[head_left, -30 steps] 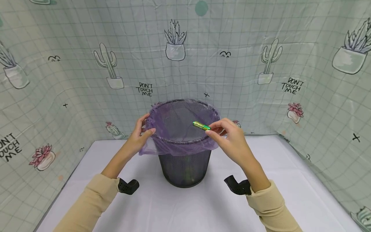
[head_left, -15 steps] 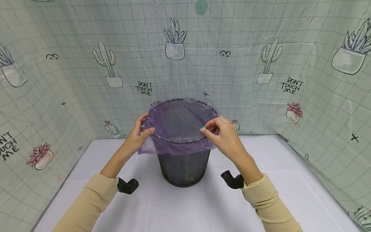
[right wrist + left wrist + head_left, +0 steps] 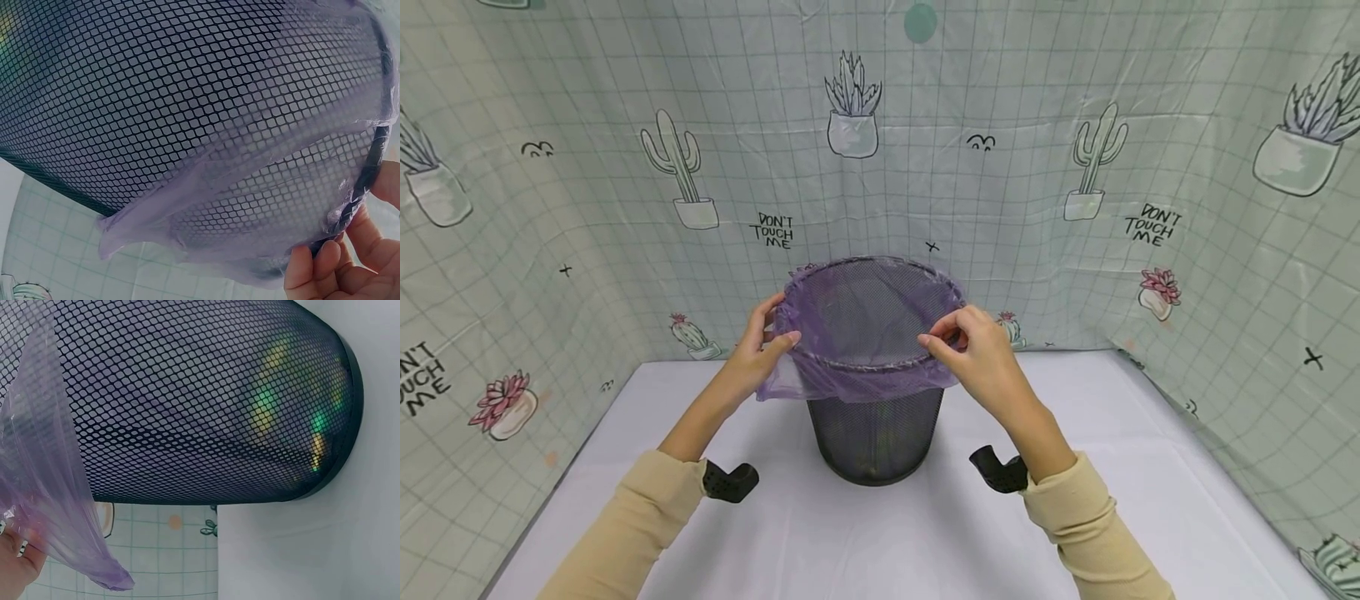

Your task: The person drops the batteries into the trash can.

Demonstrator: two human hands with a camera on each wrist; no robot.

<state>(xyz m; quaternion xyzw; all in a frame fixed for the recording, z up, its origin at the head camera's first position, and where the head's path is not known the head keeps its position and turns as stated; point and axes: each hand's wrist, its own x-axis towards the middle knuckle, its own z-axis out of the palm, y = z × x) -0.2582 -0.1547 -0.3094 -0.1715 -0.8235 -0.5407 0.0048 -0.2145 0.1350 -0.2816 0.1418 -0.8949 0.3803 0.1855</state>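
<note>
A black mesh trash can (image 3: 876,442) stands upright, with a purple plastic bag (image 3: 850,385) lining it and folded over its rim. My left hand (image 3: 760,346) grips the bag-covered rim on the left, thumb on top and fingers outside. At the right side of the rim is my right hand (image 3: 973,350), its bent thumb and index finger over the opening. Nothing shows between those fingertips. In the right wrist view, other fingers (image 3: 300,265) lie against the rim. Shiny green and gold things (image 3: 264,409) show blurred through the mesh near the can's bottom.
A white cloth (image 3: 872,542) covers the table. Behind and at both sides hangs a curtain (image 3: 880,200) printed with a grid and cactus drawings. Black wrist mounts (image 3: 730,482) stick inward from both cuffs.
The small shiny green-gold cylinder has left the right fingertips, dropping into the trash can out of sight. My right hand has moved slightly left. The left hand keeps its hold.
</note>
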